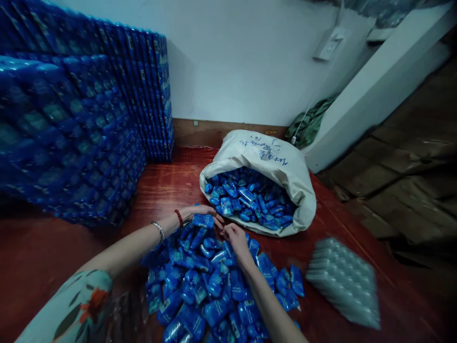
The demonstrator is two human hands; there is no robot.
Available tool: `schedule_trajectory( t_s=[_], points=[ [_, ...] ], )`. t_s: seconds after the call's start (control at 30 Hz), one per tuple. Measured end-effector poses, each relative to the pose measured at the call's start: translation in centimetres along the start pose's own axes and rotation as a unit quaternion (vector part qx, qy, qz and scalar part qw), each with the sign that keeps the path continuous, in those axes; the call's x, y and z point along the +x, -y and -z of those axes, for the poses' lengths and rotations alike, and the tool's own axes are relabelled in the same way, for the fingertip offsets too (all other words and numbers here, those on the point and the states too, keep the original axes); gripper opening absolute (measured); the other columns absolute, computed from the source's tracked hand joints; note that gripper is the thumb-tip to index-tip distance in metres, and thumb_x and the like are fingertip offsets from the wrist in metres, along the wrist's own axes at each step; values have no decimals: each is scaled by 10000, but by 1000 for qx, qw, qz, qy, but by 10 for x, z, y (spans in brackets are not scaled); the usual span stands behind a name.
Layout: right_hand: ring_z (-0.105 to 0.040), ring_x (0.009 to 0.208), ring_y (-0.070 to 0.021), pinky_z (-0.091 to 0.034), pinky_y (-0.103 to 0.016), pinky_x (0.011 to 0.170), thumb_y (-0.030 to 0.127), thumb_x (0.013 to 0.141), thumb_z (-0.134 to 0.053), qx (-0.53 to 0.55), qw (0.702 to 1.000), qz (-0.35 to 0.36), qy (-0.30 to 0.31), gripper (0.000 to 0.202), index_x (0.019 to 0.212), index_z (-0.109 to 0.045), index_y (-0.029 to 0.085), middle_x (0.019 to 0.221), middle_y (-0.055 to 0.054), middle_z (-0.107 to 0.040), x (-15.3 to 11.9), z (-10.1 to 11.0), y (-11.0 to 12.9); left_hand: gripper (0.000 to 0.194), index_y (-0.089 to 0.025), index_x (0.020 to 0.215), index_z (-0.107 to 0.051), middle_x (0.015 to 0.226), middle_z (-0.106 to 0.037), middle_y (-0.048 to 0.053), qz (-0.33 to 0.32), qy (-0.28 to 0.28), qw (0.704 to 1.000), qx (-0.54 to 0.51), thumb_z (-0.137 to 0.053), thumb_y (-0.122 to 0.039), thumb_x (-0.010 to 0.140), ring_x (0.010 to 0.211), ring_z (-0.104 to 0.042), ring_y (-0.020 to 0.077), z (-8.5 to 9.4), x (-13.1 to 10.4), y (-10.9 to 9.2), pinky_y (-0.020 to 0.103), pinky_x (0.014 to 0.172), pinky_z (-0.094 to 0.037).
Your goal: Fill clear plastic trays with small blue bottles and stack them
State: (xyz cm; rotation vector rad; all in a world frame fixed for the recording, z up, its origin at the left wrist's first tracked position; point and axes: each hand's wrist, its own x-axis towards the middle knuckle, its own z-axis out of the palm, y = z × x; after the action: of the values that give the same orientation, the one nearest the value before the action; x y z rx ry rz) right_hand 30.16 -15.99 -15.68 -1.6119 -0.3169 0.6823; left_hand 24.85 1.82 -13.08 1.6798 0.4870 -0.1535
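Note:
A heap of small blue plastic-wrapped packets [214, 281] lies on the reddish wooden table. My left hand [207, 211] reaches over the far side of the heap, its fingers stretched out. One blue packet [203, 220] sits against its palm and hides part of it; I cannot tell whether the packet is gripped. Close to those fingertips, my right hand [234, 237] has its fingers curled together at the heap's far edge, and what they pinch, if anything, is hidden. Just beyond both hands, a white woven sack [262, 155] lies on its side, mouth facing me, full of similar packets.
Tall stacks of blue wrapped packs [71, 124] rise at the left. On the right of the table [171, 181] sits a stack of clear plastic trays [344, 281]. Behind are a white wall [228, 62], a slanted white beam [378, 81] and brown cartons [403, 190].

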Motion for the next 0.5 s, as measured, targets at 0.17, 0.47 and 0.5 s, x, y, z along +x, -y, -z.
schedule_trajectory(
  t_s=[0.17, 0.47, 0.5],
  points=[
    [-522, 1002, -277, -398, -441, 912, 367, 612, -670, -153, 983, 97, -43, 158, 689, -594, 252, 893, -36, -622, -16, 40, 13, 156, -176, 743, -675, 768, -709, 18, -35, 28, 991, 126, -632, -320, 703, 814, -644, 214, 41, -17, -12, 255, 729, -487],
    [-353, 1243, -397, -295, -600, 962, 515, 709, -569, -335, 848, 234, -338, 688, 1252, -453, 109, 1358, -242, -384, 40, 136, 75, 589, -82, 1183, -406, 1155, -577, 254, 11, -325, 923, 205, -469, -551, 833, 1052, -577, 334, 58, 7, -21, 359, 810, -446],
    [-339, 1246, -424, -308, -609, 941, 540, 620, -646, -333, 849, 193, -361, 839, 1289, -402, 94, 1379, -273, -339, 53, 150, 81, 526, -96, 1188, -398, 1160, -577, 251, 2, -324, 922, 211, -438, -509, 864, 1061, -578, 328, 55, 13, -22, 362, 818, -443]
  ],
)
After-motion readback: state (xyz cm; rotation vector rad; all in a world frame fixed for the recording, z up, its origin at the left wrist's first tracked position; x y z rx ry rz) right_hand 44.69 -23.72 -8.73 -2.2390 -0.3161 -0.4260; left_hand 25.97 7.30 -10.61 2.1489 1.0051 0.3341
